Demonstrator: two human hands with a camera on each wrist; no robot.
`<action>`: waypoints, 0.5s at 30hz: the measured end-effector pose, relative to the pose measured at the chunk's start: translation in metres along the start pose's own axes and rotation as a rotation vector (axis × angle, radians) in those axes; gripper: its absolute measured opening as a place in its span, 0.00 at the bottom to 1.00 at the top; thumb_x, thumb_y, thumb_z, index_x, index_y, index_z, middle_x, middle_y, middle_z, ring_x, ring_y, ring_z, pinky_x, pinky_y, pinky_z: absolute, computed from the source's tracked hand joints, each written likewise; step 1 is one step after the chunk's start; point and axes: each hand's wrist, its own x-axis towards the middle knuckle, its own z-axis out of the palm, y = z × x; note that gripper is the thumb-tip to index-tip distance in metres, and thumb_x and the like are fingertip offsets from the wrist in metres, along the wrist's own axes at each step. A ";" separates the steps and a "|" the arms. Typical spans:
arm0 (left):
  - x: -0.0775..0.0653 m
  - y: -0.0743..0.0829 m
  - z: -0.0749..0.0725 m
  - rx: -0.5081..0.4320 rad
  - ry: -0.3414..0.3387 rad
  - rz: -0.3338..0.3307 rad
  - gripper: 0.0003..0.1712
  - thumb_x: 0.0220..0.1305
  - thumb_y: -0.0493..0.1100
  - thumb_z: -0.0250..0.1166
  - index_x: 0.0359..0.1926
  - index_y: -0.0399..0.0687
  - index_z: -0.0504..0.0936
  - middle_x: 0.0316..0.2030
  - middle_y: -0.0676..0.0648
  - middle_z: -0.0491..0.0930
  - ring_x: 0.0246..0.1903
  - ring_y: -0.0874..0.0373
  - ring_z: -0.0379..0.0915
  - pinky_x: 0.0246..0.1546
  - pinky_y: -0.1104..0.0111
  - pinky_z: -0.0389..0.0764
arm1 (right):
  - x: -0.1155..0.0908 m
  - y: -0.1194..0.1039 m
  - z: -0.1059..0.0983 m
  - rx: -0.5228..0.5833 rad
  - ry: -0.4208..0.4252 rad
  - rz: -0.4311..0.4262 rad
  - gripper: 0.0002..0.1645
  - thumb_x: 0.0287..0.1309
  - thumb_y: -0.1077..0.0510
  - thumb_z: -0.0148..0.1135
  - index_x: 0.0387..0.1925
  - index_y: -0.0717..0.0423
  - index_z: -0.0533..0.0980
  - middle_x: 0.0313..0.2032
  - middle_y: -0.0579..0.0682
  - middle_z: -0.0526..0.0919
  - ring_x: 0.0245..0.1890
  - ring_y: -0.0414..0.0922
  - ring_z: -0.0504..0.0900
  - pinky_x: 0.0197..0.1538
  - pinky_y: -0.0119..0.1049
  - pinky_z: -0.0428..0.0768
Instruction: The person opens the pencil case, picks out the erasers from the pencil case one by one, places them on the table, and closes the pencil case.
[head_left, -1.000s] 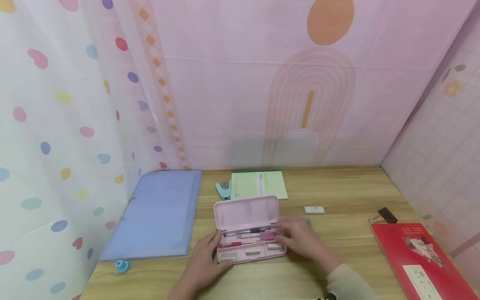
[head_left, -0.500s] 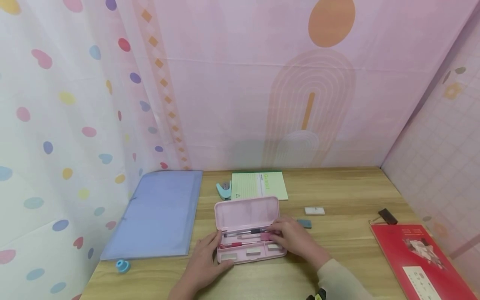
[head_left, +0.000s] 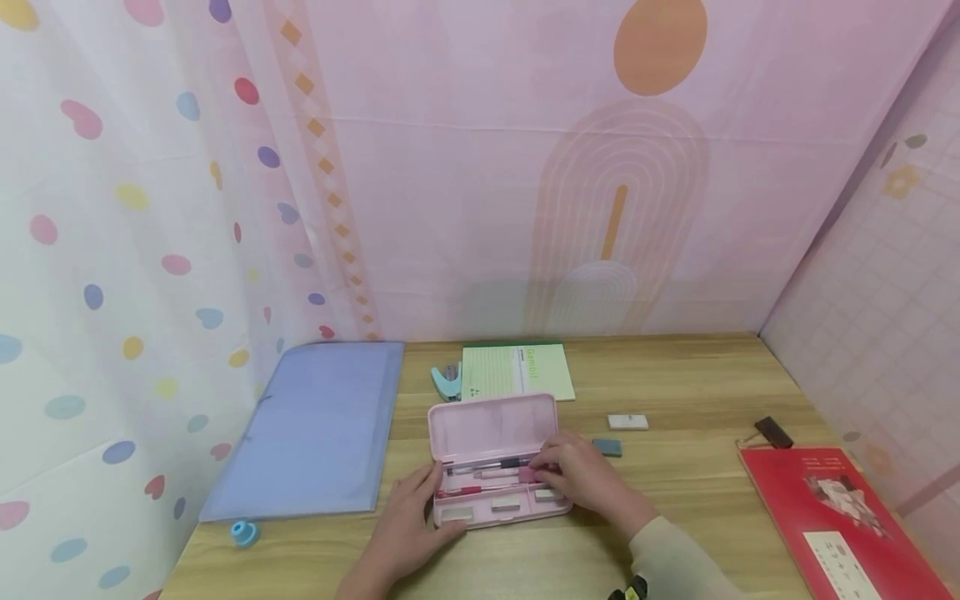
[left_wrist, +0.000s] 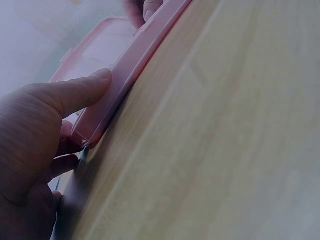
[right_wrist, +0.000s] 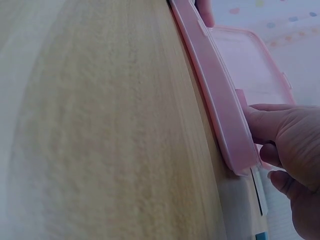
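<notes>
A pink pencil case (head_left: 493, 427) stands with its lid up on the table. My left hand (head_left: 408, 521) grips its left end, thumb (left_wrist: 90, 90) over the front rim and fingers round the side. Inside lie a black pen (head_left: 510, 462), a red pen (head_left: 471, 491) and a light pink pen (head_left: 491, 474). In the front compartments sit pale eraser-like blocks (head_left: 506, 505). My right hand (head_left: 588, 475) reaches into the right end, thumb and forefinger pinching a small pink block (right_wrist: 241, 96). Part of that block is hidden by the fingers.
Behind the case are a light green notepad (head_left: 517, 371) and a teal stapler (head_left: 447, 382). To the right lie a white eraser (head_left: 627, 422), a blue-grey block (head_left: 607, 447), a black binder clip (head_left: 773, 432) and a red book (head_left: 847, 508). A blue folder (head_left: 315, 429) and small blue object (head_left: 244, 533) are left.
My right hand has moved slightly left, further into the case, and the pink block has shifted left with it. The blue-grey block has come into fuller view. My left hand stays put.
</notes>
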 end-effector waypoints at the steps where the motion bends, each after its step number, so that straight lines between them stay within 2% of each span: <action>1: 0.000 0.000 0.000 0.001 0.000 0.001 0.60 0.47 0.76 0.63 0.71 0.43 0.60 0.69 0.41 0.61 0.68 0.45 0.55 0.68 0.44 0.49 | 0.000 0.000 0.000 0.002 0.002 -0.004 0.06 0.55 0.53 0.70 0.36 0.41 0.86 0.33 0.32 0.78 0.38 0.34 0.73 0.44 0.34 0.77; 10: -0.001 -0.001 0.000 0.008 0.007 0.010 0.60 0.47 0.76 0.63 0.71 0.42 0.61 0.68 0.42 0.62 0.68 0.45 0.55 0.68 0.44 0.49 | -0.001 -0.004 0.000 0.026 -0.016 0.023 0.05 0.57 0.53 0.68 0.36 0.40 0.85 0.35 0.31 0.79 0.40 0.34 0.74 0.46 0.36 0.78; 15: 0.000 0.000 0.000 0.013 0.006 0.008 0.60 0.48 0.75 0.64 0.71 0.42 0.60 0.69 0.42 0.62 0.68 0.45 0.55 0.68 0.43 0.49 | -0.009 -0.001 -0.010 0.058 0.082 0.002 0.06 0.56 0.53 0.68 0.37 0.43 0.85 0.36 0.34 0.81 0.39 0.34 0.77 0.44 0.34 0.80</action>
